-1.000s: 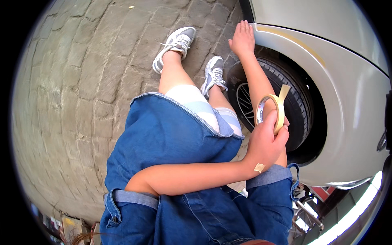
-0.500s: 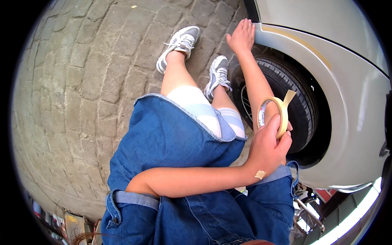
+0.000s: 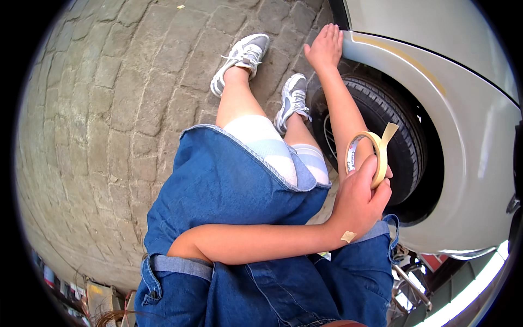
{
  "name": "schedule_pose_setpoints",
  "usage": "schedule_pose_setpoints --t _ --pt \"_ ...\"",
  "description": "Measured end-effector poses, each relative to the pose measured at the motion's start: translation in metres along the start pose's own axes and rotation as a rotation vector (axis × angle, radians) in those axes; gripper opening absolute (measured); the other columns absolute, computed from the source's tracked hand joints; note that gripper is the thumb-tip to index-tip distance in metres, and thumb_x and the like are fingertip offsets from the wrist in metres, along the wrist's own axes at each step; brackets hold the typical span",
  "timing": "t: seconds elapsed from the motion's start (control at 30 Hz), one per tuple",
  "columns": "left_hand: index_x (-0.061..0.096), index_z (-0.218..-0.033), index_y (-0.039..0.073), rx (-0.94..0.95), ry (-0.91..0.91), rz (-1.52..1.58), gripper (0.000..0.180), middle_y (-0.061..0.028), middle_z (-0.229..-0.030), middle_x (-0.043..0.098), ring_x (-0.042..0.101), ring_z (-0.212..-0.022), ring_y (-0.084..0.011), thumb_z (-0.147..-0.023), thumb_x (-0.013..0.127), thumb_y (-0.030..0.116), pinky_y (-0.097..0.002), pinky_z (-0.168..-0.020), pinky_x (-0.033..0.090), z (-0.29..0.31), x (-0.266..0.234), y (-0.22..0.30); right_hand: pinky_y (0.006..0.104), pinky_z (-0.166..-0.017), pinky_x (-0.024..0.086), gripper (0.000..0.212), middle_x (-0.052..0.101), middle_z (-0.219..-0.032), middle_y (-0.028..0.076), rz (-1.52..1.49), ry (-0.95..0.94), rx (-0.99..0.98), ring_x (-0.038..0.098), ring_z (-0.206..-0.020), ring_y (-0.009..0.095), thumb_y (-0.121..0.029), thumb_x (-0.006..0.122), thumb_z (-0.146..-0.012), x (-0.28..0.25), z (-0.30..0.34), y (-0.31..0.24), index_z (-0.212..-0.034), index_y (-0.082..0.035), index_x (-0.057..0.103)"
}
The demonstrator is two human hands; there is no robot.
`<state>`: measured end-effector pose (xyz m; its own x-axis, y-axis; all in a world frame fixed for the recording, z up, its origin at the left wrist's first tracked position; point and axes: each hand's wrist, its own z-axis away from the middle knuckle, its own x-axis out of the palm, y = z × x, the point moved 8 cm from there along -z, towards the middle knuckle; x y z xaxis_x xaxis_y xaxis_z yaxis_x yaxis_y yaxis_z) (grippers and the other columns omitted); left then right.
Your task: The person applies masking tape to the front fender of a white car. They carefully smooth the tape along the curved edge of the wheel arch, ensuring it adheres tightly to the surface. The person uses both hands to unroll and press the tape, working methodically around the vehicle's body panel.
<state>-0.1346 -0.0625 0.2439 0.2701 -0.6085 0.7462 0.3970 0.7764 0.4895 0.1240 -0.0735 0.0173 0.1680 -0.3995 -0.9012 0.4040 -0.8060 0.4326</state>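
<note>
My left hand [image 3: 359,199] is closed around a roll of cream masking tape [image 3: 383,161], with the roll's ring upright and a short loose end sticking up from it. A small scrap of tape [image 3: 348,236] clings to my left wrist. Farther off, my right hand [image 3: 325,48] lies with outstretched fingers against the edge of a pale car fender [image 3: 468,147], at the front end of the wheel arch. Along the top of the arch runs a yellowish band [image 3: 403,57]. My right forearm passes in front of the black tire [image 3: 392,120], behind the tape roll.
Stone paving [image 3: 125,103] spreads out on the left. My legs and grey-white sneakers [image 3: 245,57] are beside the wheel. A blue denim garment [image 3: 229,185] covers my lap. Metal tubing [image 3: 411,286] and assorted clutter show at the lower right, more clutter at the lower left.
Almost nothing differs. The view has shifted slightly; my left hand still grips the tape roll and my right hand stays at the fender edge.
</note>
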Motion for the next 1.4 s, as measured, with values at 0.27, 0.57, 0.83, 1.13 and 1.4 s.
schedule_pose_setpoints --t 0.27,0.57,0.83,1.13,1.4 --pt "0.054 -0.103 0.001 0.062 0.018 -0.004 0.01 -0.0079 -0.089 0.059 0.057 -0.078 -0.013 -0.094 0.054 0.005 -0.0287 -0.072 0.047 0.003 0.001 -0.001 0.0419 -0.123 0.014 0.092 0.036 -0.154 0.023 0.067 0.01 0.025 0.026 -0.148 0.033 -0.043 0.073 -0.081 -0.002 0.004 -0.002 -0.144 0.011 0.035" --pt "0.054 -0.103 0.001 0.058 0.029 -0.011 0.011 -0.0073 -0.085 0.059 0.057 -0.076 -0.013 -0.093 0.055 0.004 -0.0287 -0.071 0.047 0.003 0.0 0.003 0.0416 -0.124 0.014 0.092 0.036 -0.153 0.023 0.004 -0.012 0.026 0.026 -0.148 0.032 -0.044 0.073 -0.08 0.002 0.002 -0.001 -0.144 0.01 0.036" --pt "0.054 -0.104 0.002 0.093 0.023 -0.01 0.011 -0.0075 -0.085 0.059 0.057 -0.075 -0.0135 -0.093 0.055 0.005 -0.0292 -0.07 0.048 0.004 0.0 0.004 0.0416 -0.124 0.012 0.093 0.036 -0.154 0.024 -0.017 -0.004 0.029 0.026 -0.148 0.033 -0.043 0.074 -0.08 0.006 0.004 0.0 -0.145 0.011 0.035" --pt "0.053 -0.103 0.002 0.035 0.015 -0.005 0.01 -0.0071 -0.085 0.058 0.057 -0.074 -0.0127 -0.094 0.054 0.005 -0.0287 -0.068 0.047 0.004 0.001 0.0 0.0419 -0.124 0.013 0.093 0.035 -0.154 0.024 0.017 0.077 0.029 0.026 -0.148 0.033 -0.044 0.073 -0.08 -0.005 0.006 0.0 -0.145 0.011 0.035" --pt "0.053 -0.102 0.002 0.074 0.032 -0.026 0.009 -0.0069 -0.084 0.058 0.056 -0.073 -0.0124 -0.094 0.054 0.004 -0.0289 -0.068 0.047 0.001 0.001 0.002 0.0413 -0.123 0.015 0.092 0.034 -0.156 0.022 0.065 -0.019 0.003 0.024 -0.149 0.032 -0.045 0.072 -0.081 0.006 0.001 0.0 -0.146 0.01 0.034"
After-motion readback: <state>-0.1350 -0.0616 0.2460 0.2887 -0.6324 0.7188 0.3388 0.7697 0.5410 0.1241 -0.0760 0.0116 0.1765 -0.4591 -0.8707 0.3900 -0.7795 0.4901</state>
